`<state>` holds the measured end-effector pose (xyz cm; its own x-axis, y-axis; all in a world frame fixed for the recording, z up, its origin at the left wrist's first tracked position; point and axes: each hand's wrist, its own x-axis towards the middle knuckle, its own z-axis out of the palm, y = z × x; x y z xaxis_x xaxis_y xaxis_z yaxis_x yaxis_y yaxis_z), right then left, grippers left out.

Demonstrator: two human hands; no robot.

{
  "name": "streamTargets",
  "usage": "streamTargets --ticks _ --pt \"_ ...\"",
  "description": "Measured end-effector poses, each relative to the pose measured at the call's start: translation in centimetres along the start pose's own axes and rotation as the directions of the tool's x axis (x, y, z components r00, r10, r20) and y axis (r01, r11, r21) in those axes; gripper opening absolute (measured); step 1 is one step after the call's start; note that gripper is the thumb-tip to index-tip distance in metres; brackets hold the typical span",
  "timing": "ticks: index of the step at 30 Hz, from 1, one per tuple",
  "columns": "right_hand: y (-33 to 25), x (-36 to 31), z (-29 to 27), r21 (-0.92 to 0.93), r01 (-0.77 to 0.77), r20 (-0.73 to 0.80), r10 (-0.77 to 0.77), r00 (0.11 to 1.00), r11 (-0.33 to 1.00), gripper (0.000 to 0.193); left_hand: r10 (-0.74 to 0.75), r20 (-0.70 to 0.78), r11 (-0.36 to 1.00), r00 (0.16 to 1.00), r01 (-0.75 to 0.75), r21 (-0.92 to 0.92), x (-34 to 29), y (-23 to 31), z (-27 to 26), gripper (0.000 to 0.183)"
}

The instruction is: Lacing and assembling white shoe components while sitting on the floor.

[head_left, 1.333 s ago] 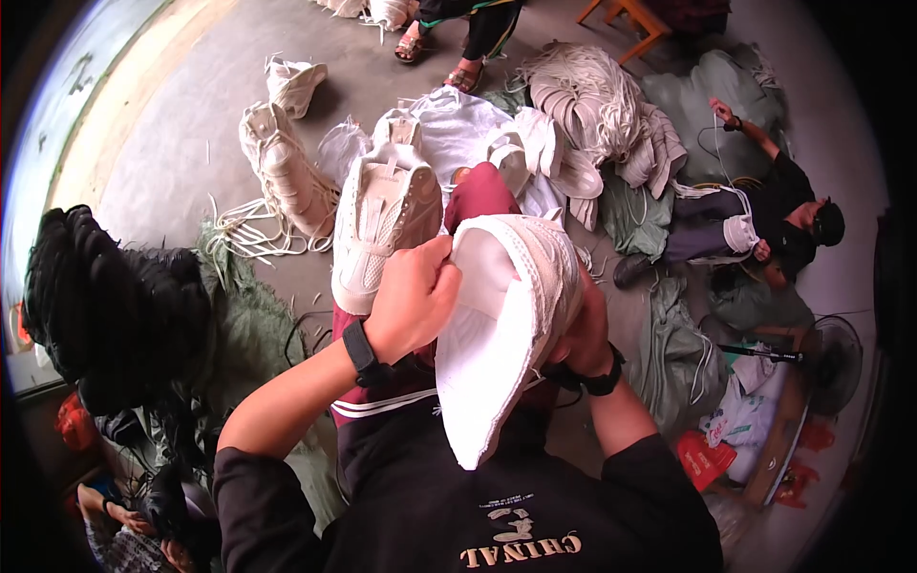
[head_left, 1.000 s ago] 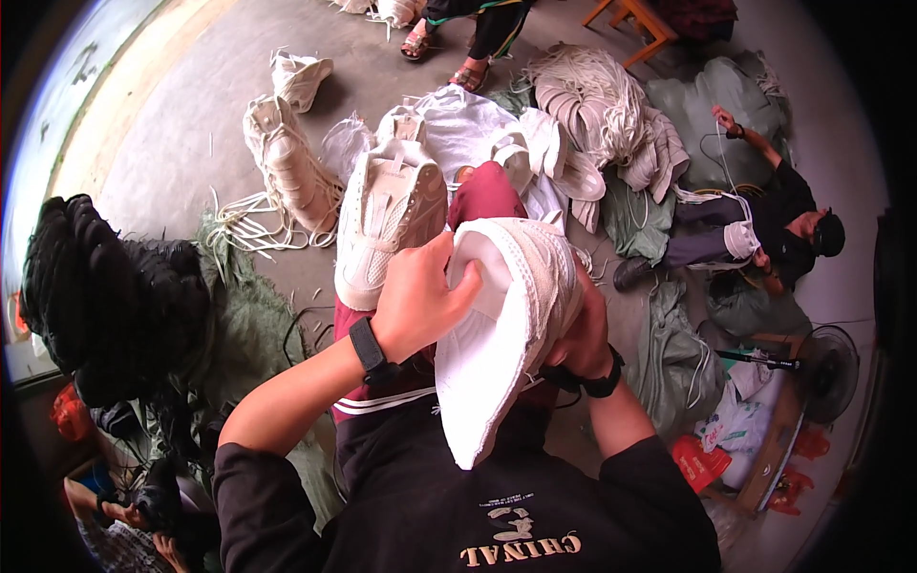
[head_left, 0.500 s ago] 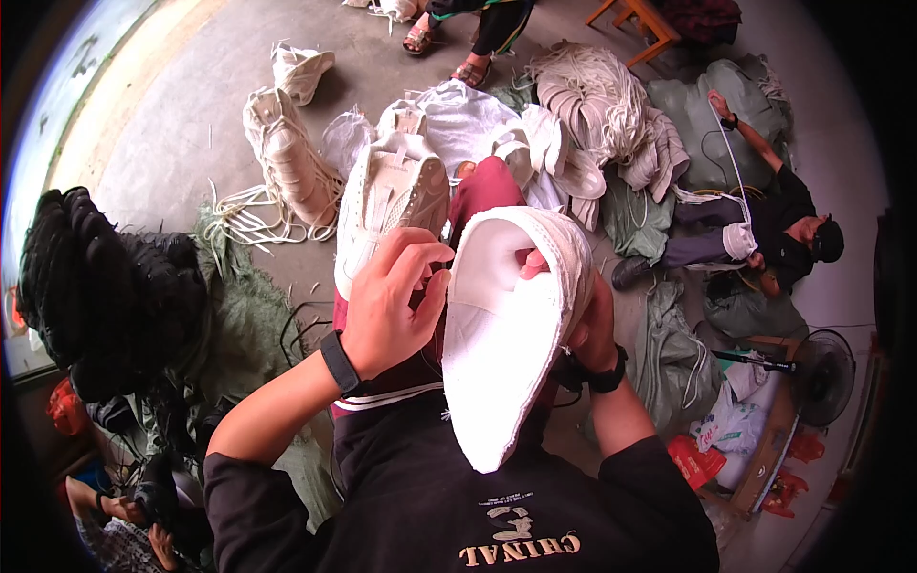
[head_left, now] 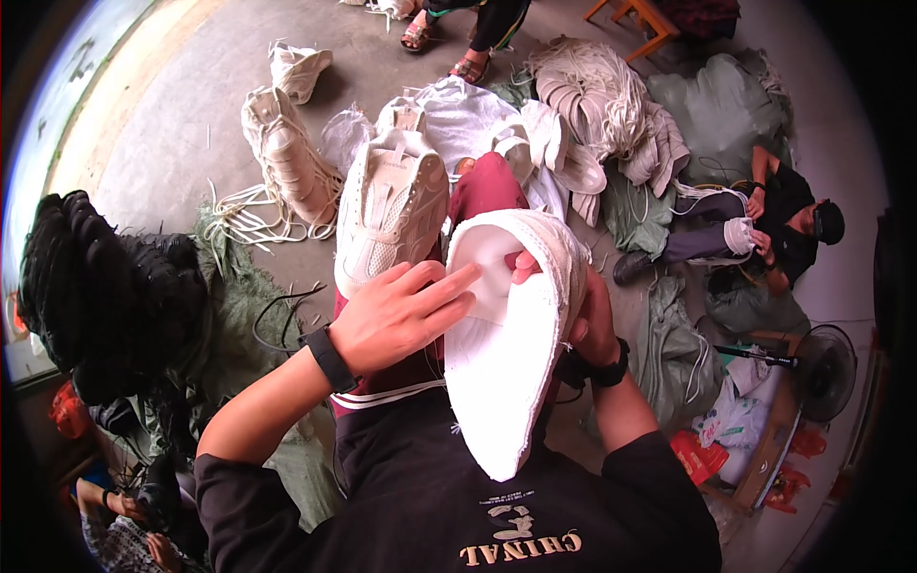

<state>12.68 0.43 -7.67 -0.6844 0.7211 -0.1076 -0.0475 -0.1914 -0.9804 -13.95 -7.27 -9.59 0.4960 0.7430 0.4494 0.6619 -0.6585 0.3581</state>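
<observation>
A white shoe upper hangs in front of my lap, its pale inside facing up and its pointed end towards my chest. My right hand grips it from the right side, with fingertips showing inside the opening. My left hand is at the upper's left rim, fingers stretched out over the edge towards the inside and nothing visible in them. Just beyond my left hand, a stack of cream shoe uppers rests over my left leg.
Tied cream uppers and a large bundle of uppers lie on the floor ahead. Black bundles are at the left. On the right sit a co-worker, green sacks and a fan. Another person's hands show at lower left.
My left hand has moved down and its curled fingers have straightened over the upper's rim. My right hand keeps its hold. The co-worker on the right has lowered a raised arm.
</observation>
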Motion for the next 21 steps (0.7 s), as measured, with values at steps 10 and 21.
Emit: streamTargets --ticks 10,21 --pt "0.6 0.0 -1.4 -0.003 0.010 0.019 -0.010 1.000 1.000 0.123 0.002 -0.019 1.000 1.000 -0.002 -0.018 -0.2 -0.3 1.2 0.040" --pt "1.1 -0.1 -2.1 0.086 0.004 0.043 -0.008 0.999 0.996 0.119 0.032 0.026 0.999 0.999 -0.034 0.042 0.8 -0.1 1.2 0.028"
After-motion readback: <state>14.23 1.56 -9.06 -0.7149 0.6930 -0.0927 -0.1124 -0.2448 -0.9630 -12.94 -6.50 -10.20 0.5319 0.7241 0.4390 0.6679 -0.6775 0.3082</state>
